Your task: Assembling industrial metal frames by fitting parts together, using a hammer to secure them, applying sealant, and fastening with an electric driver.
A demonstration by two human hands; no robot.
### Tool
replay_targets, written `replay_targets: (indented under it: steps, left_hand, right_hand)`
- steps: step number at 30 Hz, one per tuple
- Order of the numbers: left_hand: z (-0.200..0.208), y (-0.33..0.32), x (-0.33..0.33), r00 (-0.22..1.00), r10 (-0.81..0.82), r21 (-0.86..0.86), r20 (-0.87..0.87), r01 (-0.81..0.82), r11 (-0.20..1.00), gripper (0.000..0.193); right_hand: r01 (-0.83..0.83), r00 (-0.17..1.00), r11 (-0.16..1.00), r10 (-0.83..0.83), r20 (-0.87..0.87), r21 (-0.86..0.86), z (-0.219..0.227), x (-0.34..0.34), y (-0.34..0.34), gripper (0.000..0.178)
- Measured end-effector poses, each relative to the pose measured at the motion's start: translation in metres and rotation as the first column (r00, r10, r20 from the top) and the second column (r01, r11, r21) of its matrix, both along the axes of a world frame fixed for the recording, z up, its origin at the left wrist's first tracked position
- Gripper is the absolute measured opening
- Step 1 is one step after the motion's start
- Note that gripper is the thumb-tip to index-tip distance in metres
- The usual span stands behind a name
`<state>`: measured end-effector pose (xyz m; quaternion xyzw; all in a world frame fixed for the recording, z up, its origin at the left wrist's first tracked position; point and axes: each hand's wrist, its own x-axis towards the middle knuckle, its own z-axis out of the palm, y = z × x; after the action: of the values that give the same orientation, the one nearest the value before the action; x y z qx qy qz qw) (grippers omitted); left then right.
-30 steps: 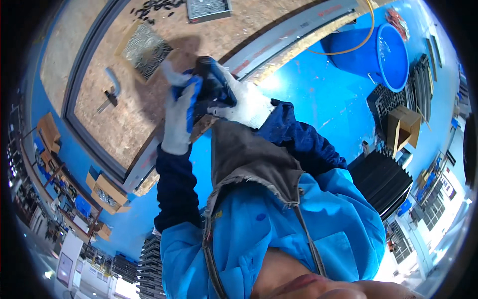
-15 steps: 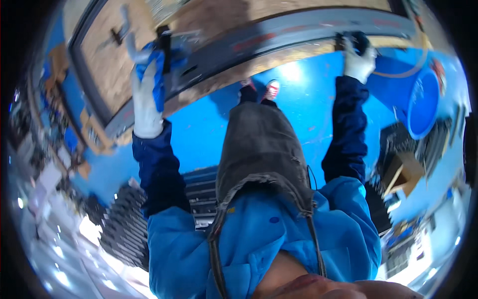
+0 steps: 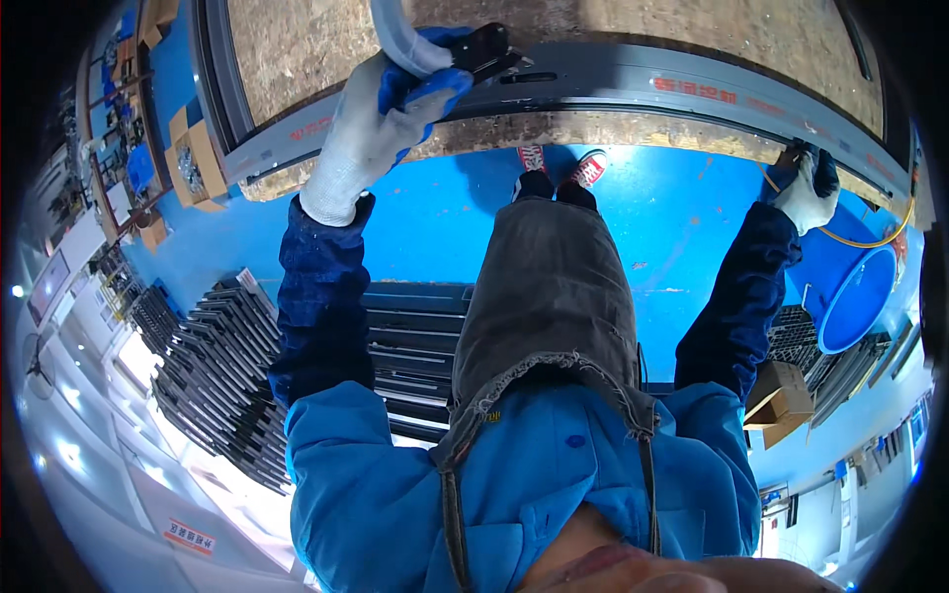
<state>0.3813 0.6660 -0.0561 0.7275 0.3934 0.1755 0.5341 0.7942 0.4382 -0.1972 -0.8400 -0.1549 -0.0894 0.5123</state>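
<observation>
A grey metal frame (image 3: 593, 89) with red markings and a dark slot in its near rail lies on a wooden board. My left hand (image 3: 381, 119), in a white glove with a blue palm, is closed around a black fitting with a curved grey arm (image 3: 407, 44), held by the slot. The kind of fitting I cannot tell. At the right end of the near rail, my gloved right hand (image 3: 811, 193) has its fingers curled at the edge. Something dark shows by those fingers, too hidden to name.
An orange hose (image 3: 875, 240) curves past my right hand above a blue bin (image 3: 858, 301). Black profiles (image 3: 222, 366) are stacked at the left behind me. Cardboard boxes stand left (image 3: 196, 163) and right (image 3: 781, 403). The wooden board (image 3: 474, 138) sticks out below the rail.
My left hand has moved right along the rail with the black-and-grey fitting, now by the slot. My right hand has moved right and slightly down. The view has shifted with my head.
</observation>
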Motion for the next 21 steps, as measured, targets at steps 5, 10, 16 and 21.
replay_targets:
  steps: [5, 10, 16, 21]
  left_hand:
    - [-0.006, -0.006, -0.003, 0.986, 0.079, -0.034, 0.150, -0.075, 0.997, 0.023]
    - [-0.015, 0.005, -0.013, 0.977, 0.019, 0.024, 0.212, -0.025, 0.999, 0.024]
    - [-0.016, 0.015, -0.015, 0.992, -0.048, -0.102, 0.116, 0.060, 0.993, 0.027]
    - [-0.022, 0.018, -0.011, 0.987, -0.115, -0.074, 0.113, 0.123, 0.990, 0.032]
  right_hand:
    - [0.026, 0.999, 0.994, -0.023, 0.022, -0.106, 0.012, -0.013, 0.006, 0.022]
    - [0.029, 0.998, 0.995, -0.024, 0.050, -0.092, 0.012, -0.015, 0.006, 0.020]
    - [0.020, 0.998, 1.000, -0.021, 0.059, 0.018, 0.004, -0.009, 0.006, 0.019]
    - [0.022, 0.998, 0.992, -0.028, 0.054, 0.122, -0.011, 0.003, 0.004, 0.018]
